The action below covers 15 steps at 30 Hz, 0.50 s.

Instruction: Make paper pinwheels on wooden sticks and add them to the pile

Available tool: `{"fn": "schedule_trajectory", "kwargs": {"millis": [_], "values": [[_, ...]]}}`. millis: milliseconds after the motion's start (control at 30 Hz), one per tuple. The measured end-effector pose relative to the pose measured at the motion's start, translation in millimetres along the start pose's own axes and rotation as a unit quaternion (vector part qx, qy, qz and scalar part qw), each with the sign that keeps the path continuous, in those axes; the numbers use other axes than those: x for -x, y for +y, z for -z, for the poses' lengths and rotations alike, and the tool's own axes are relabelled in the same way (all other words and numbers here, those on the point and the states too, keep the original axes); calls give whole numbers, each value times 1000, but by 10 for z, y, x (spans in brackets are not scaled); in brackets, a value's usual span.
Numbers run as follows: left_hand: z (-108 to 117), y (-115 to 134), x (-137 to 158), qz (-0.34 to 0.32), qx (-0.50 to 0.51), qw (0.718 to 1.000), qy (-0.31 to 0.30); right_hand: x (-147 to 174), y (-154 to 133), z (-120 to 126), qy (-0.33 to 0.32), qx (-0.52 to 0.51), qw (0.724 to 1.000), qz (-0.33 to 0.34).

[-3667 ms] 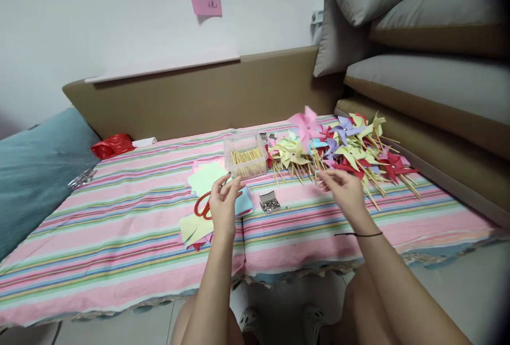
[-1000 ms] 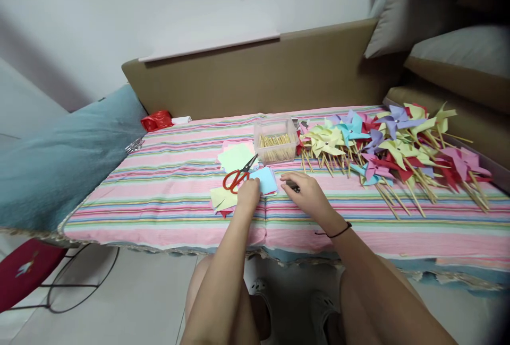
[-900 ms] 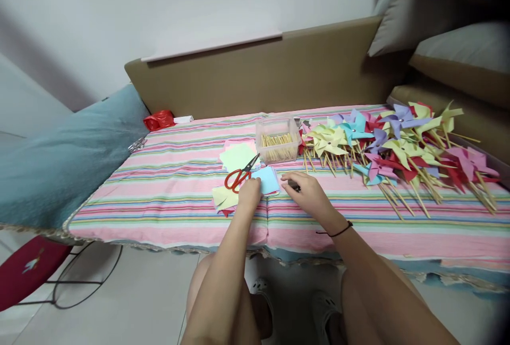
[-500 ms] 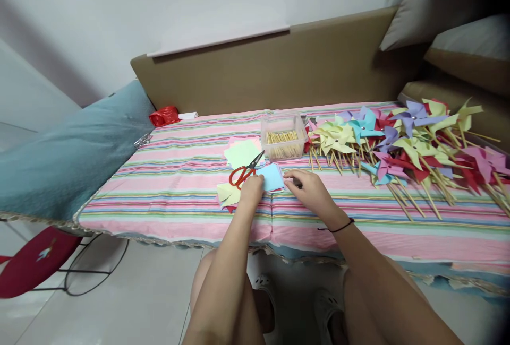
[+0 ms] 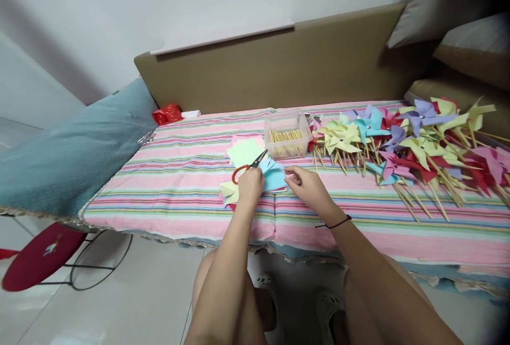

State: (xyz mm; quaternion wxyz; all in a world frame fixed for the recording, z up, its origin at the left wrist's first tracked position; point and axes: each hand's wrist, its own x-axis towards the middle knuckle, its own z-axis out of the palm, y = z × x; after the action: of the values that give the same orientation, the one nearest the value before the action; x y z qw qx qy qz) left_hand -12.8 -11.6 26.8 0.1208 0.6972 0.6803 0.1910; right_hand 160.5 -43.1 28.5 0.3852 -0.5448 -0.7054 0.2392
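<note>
A light-blue paper sheet [image 5: 274, 176] lies on a small stack of coloured paper, its upper left part now raised and bent. My left hand [image 5: 252, 183] is closed on the sheet's left side. At the right edge my right hand [image 5: 305, 183] has curled fingers, thumb and forefinger pinched at the paper. Scissors with red handles [image 5: 240, 173] lie just beyond my left hand, blades pointing away to the right; my hand hides part of the handles. Pale-green sheets [image 5: 245, 151] sit behind them, and folded yellow paper [image 5: 229, 191] is left of my left wrist.
A clear plastic box [image 5: 287, 149] of short wooden sticks stands behind the paper. Many finished paper pinwheels [image 5: 370, 124] on sticks cover the right side. A red plastic bag [image 5: 167, 114] lies at the back left. The striped cloth [image 5: 159, 207] covers the seat; a red stool [image 5: 43, 257] stands left.
The blue sheet was flat and now its left part is lifted and bent. My left hand has closed further over it; my right fingers have come to its right edge. The view has shifted slightly.
</note>
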Motion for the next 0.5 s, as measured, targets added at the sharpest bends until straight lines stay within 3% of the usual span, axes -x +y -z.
{"fn": "schedule_trajectory", "kwargs": {"millis": [167,267,400,500], "values": [[149,48,29,12,179,982,66,3,8,54,18,-61,997,-36],[228,93,48,16,306,950,52,16,-4,109,53,-177,980,-75],[280,157,100,13,431,902,-5,38,-43,199,63,-359,919,-152],[283,222,146,19,560,825,-73,56,-54,269,54,-450,870,-195]]}}
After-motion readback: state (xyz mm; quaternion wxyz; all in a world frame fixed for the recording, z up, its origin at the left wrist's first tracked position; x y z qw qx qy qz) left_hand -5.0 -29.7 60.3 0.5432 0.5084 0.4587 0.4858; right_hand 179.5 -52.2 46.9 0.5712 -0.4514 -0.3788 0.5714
